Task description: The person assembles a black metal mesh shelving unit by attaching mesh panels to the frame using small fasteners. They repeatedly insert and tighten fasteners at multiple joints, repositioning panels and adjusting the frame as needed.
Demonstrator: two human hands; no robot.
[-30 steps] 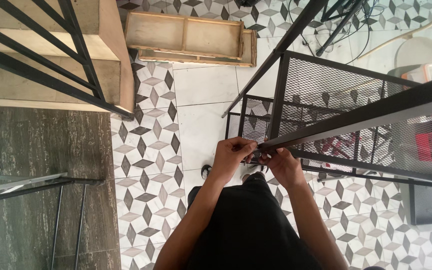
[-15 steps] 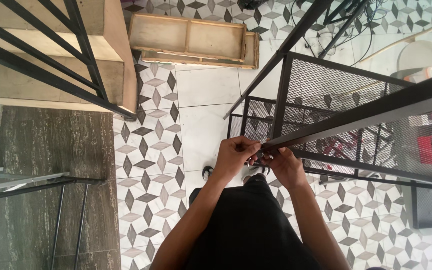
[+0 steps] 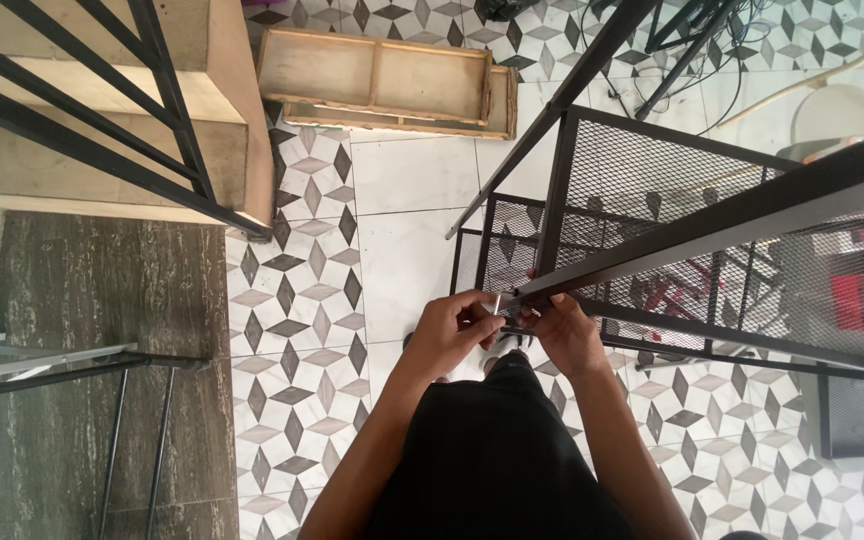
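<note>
Pinching at the near corner of the black metal mesh rack (image 3: 712,230), my left hand (image 3: 452,335) curls its fingers around something small and pale at the end of the frame bar; what it is I cannot tell. My right hand (image 3: 567,335) closes on the same corner from 3 o'clock, touching the bar. A wooden tray (image 3: 382,80) lies on the patterned tile floor (image 3: 292,330) at 12 o'clock.
</note>
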